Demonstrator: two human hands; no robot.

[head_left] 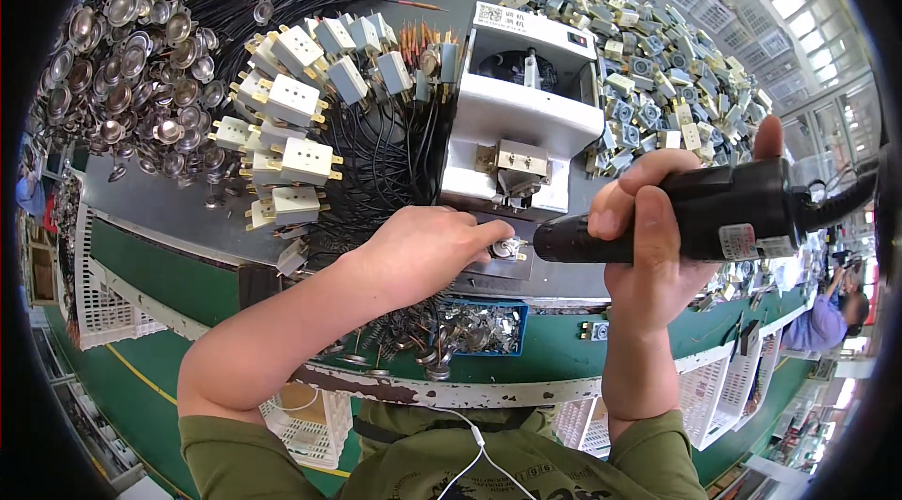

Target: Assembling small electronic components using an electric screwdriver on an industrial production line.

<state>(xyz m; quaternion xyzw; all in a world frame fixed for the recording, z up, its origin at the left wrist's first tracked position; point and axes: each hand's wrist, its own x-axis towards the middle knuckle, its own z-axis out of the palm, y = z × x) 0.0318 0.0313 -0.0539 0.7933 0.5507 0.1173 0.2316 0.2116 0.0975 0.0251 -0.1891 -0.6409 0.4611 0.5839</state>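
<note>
My right hand (pixel 655 251) is wrapped round a black electric screwdriver (pixel 723 204) lying nearly level, its narrow end pointing left. Just beyond that tip, the fingers of my left hand (pixel 423 251) press on a small block with a shiny round metal part (pixel 508 248) at the table's front. Its underside and much of its left side are hidden by my fingers. Right behind it stands a white metal bench machine (pixel 521 115) with a small metal fixture (pixel 521 164). Black wires (pixel 376 157) run up beside my left hand.
White and grey blocks with brass prongs (pixel 293 98) are piled left of the machine. Further left lies a heap of round metal cups (pixel 127 58). More grey blocks (pixel 658 68) fill the right side. A blue tray (pixel 489 326) of small metal parts stands near the front edge.
</note>
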